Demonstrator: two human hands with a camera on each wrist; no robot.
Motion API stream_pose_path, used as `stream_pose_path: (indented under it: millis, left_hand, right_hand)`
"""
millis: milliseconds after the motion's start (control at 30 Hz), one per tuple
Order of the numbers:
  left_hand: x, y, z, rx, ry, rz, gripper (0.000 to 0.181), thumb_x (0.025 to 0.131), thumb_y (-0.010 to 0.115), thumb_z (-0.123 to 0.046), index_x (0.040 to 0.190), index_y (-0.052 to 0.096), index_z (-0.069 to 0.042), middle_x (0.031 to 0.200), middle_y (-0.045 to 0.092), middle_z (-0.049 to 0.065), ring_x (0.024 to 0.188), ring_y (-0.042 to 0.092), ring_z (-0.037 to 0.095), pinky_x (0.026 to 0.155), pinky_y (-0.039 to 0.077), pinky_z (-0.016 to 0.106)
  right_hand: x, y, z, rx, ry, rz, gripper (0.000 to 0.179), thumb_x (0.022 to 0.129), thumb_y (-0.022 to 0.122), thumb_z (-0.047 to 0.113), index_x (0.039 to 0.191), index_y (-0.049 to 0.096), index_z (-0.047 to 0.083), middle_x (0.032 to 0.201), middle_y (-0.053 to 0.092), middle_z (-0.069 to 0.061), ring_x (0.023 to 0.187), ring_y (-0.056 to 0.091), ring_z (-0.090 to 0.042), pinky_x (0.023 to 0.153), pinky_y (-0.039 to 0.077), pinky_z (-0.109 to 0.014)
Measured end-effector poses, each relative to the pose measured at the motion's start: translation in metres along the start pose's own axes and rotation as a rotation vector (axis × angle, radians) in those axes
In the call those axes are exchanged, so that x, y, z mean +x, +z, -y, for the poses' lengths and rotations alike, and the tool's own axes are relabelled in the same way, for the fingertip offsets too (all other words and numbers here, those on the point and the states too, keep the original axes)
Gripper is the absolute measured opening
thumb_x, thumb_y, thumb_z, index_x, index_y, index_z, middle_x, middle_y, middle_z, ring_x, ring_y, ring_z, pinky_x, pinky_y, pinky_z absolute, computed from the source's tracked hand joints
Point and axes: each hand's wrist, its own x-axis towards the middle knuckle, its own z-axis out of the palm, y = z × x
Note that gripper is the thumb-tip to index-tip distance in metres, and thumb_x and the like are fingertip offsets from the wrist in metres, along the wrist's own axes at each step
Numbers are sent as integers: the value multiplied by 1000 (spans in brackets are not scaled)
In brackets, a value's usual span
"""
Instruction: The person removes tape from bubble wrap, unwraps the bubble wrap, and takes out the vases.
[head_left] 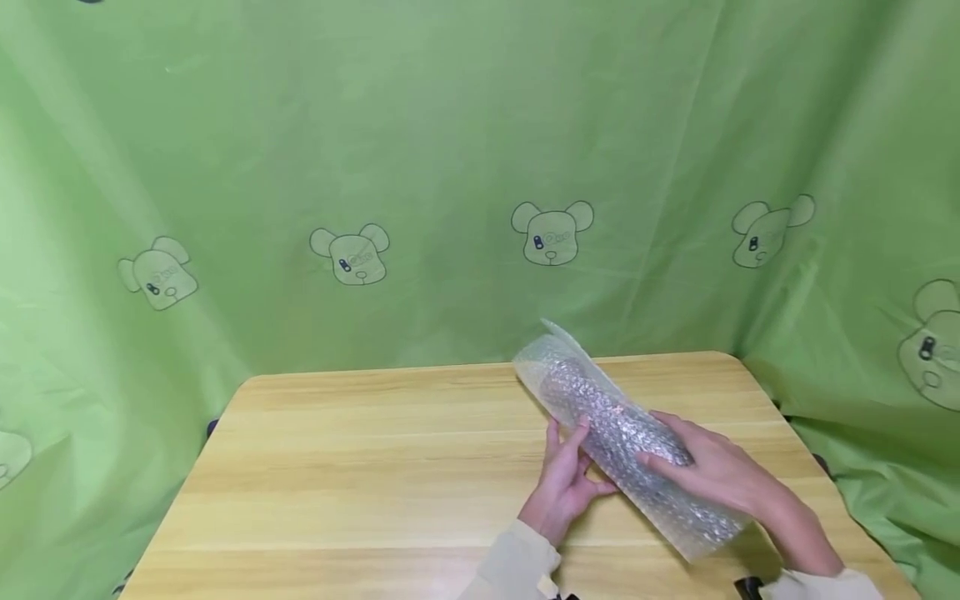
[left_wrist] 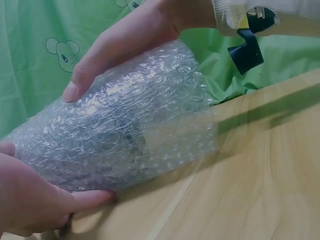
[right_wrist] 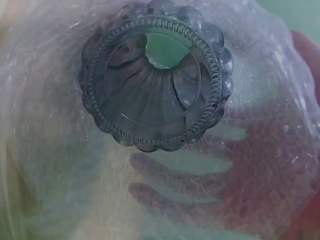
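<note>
A glass vase (right_wrist: pixel 157 135) with a scalloped, ribbed round end lies inside a roll of bubble wrap (head_left: pixel 607 408), held at a slant over the table's right half. My right hand (head_left: pixel 716 467) grips the roll from above, its thumb along the near side. On the lower left side, my left hand (head_left: pixel 566 479) holds the roll with thumb and fingers spread against it. The left wrist view shows the right hand on top and a left fingertip under the wrap. Through the wrap in the right wrist view, fingers (right_wrist: pixel 170 170) of one hand look blurred; which hand, I cannot tell.
The wooden table (head_left: pixel 337 483) has rounded far corners. A green curtain (head_left: pixel 450 167) printed with bear heads hangs behind it and at both sides. Black wrist mounts (left_wrist: pixel 246 52) sit at the sleeve cuffs.
</note>
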Motion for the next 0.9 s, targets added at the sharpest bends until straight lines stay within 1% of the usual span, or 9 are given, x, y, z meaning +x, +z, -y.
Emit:
stream_pose_path:
  millis: [167, 267, 367, 500, 633, 700, 767, 900]
  left_hand:
    - [-2, -11, -10, 28, -16, -10, 79, 97, 69, -24, 162, 25, -30, 139, 59, 14, 135, 48, 44, 96, 25, 91]
    - [-4, -17, -18, 55, -24, -15, 78, 96, 69, -22, 162, 27, -30, 140, 57, 16, 135, 46, 45, 99, 25, 89]
    - [-7, -21, -29, 92, -30, -5, 78, 97, 68, -22, 162, 26, -28, 143, 54, 18, 137, 44, 46, 101, 27, 87]
    - [-11, -26, -44, 165, -51, 21, 75, 97, 67, -21, 161, 29, -26, 145, 52, 19, 137, 44, 45, 105, 30, 81]
    - [-13, -31, -57, 219, -70, 45, 69, 97, 66, -21, 158, 36, -26, 143, 54, 17, 133, 49, 41, 106, 35, 76]
    - [-14, -34, -61, 236, -72, 47, 68, 97, 66, -22, 158, 37, -26, 143, 53, 17, 133, 49, 42, 105, 36, 76]
    - [-14, -37, -66, 246, -77, 45, 68, 97, 67, -22, 158, 37, -26, 145, 51, 18, 134, 48, 43, 104, 38, 76]
    - [-15, -48, -79, 290, -86, 34, 72, 96, 67, -24, 160, 34, -26, 149, 48, 18, 134, 47, 44, 100, 44, 72]
  right_hand:
    - [0, 8, 9, 25, -30, 11, 84, 97, 63, 52, 153, 38, -5, 144, 48, -38, 123, 52, -59, 91, 48, -76]
    - [1, 13, 16, 51, -38, 25, 83, 96, 65, 51, 152, 40, -4, 143, 50, -37, 123, 54, -57, 91, 50, -74]
    - [2, 16, 24, 77, -32, 35, 82, 96, 66, 52, 151, 41, -3, 142, 51, -37, 121, 55, -56, 89, 52, -72]
    - [2, 20, 35, 107, -6, 57, 84, 95, 66, 54, 151, 38, -2, 139, 52, -37, 118, 58, -54, 85, 55, -69]
    - [1, 25, 48, 123, 34, 75, 90, 95, 64, 57, 154, 34, -3, 143, 48, -38, 122, 55, -55, 89, 53, -71]
    - [2, 26, 55, 135, 58, 80, 91, 94, 65, 57, 155, 33, -3, 144, 47, -38, 124, 53, -55, 91, 51, -71]
    - [5, 29, 63, 158, 79, 89, 91, 93, 67, 56, 154, 33, -3, 141, 50, -37, 119, 58, -51, 89, 54, -68]
    - [11, 37, 77, 231, 124, 117, 92, 91, 71, 54, 154, 33, -1, 133, 57, -33, 104, 66, -38, 80, 60, -58]
